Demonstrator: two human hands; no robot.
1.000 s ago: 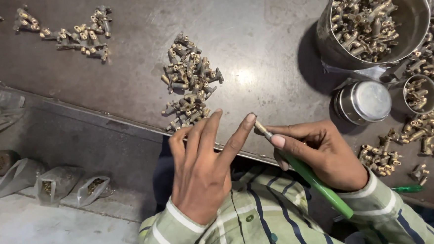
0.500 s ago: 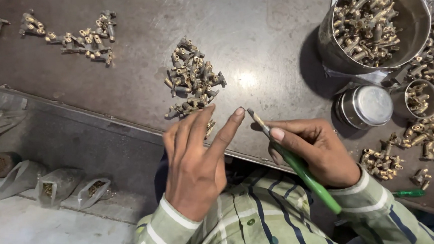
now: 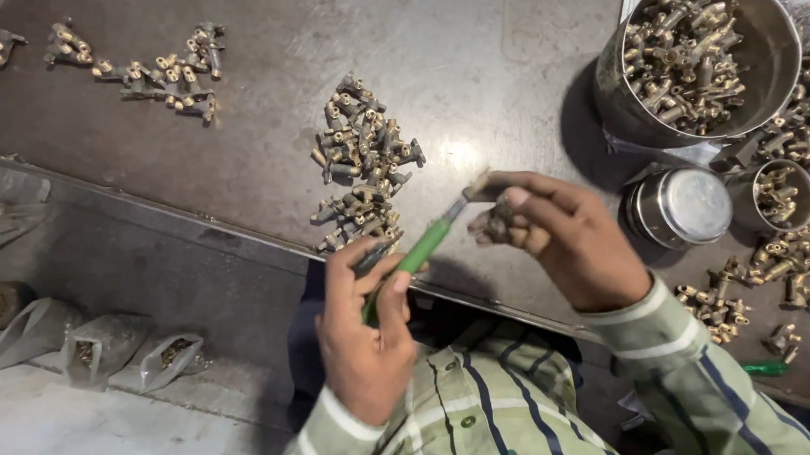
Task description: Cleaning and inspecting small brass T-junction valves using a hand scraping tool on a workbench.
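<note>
Left hand (image 3: 367, 345) fingers closed round a green-handled tool (image 3: 416, 255); right hand (image 3: 563, 242) fingers pinch one small brass fitting (image 3: 497, 223) at its tip. Judging by the full steel bowl (image 3: 779, 42) far right, much work remains

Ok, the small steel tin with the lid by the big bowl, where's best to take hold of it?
Take the tin by its round side wall, coming from above with fingers either side. It stands upright with its flat lid on; the side nearer the person is freest, since the bowl crowds it behind and a small cup stands alongside.

ahead: fittings pile (image 3: 362, 165) | right: steel pot (image 3: 702, 50) | between: bare tabletop (image 3: 507, 65)
</note>
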